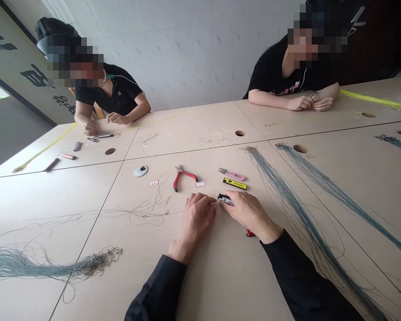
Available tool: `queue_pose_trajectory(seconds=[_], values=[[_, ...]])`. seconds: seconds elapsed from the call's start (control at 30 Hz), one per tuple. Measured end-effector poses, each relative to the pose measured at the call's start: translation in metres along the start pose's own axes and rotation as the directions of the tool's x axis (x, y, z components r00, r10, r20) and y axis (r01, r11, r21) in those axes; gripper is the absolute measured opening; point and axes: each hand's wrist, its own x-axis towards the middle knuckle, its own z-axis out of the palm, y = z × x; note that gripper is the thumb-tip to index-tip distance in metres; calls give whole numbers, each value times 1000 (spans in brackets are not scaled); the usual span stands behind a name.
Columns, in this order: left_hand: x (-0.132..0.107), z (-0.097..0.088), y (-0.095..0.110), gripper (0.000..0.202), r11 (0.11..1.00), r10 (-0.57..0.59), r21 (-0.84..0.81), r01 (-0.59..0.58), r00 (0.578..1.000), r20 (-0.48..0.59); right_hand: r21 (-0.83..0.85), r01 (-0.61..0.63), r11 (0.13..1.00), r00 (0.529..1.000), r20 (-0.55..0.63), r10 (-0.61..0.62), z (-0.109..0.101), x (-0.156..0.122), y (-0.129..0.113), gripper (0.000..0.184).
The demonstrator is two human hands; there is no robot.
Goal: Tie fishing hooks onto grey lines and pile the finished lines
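Observation:
My right hand [245,211] is wrapped around a lighter [226,200] with a dark top and a pale printed label. The lighter's top end points left, towards my left hand [198,216], and a small gap separates them. My left fingers are pinched together on a thin cord [178,211], most of which they hide. From there the cord runs left to several loose cords with small metal clasps [167,212] on the table. Just beyond my right hand lie a yellow lighter [235,183] and pink thread snips [232,174].
Red-handled pliers [184,177] and a round metal disc [141,170] lie ahead. Blue-grey cord bundles stretch along the right [287,205] and left [30,265]. A red object [250,232] sits under my right wrist. Two people [115,96] [292,80] work across the table.

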Motion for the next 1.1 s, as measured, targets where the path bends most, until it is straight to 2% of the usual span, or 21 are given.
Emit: queue_pose_trajectory(seconds=[0.1,0.2,0.33,0.47,0.6,0.67,0.9,0.97,1.1], values=[[0,0,0,19,1000,11,-14,-11,1000,-5,31,-4,1000,1000,2,4,0,0,0,13],[0,-2,1,21,998,41,-38,-42,999,-26,191,32,981,999,-27,-28,-2,-1,1,14],[1,-3,2,15,994,86,-56,-90,994,-70,466,156,871,987,-99,-124,-2,0,3,20],[1,-2,0,8,990,98,-86,-108,990,-105,612,166,773,986,-101,-132,0,2,5,28],[1,-3,0,8,988,72,-126,-87,991,-116,671,65,738,998,-43,-49,2,2,8,33],[1,-3,1,8,987,53,-145,-72,990,-128,694,43,719,999,-16,-45,5,3,9,35],[1,-3,2,8,981,36,-186,-61,990,-136,742,130,658,991,-87,-99,14,7,9,30],[1,-4,2,8,975,-2,-221,-28,991,-136,749,141,647,990,-101,-99,14,7,8,28],[2,-7,3,11,943,-155,-313,114,982,-109,762,130,634,992,-95,-89,12,6,4,21]])
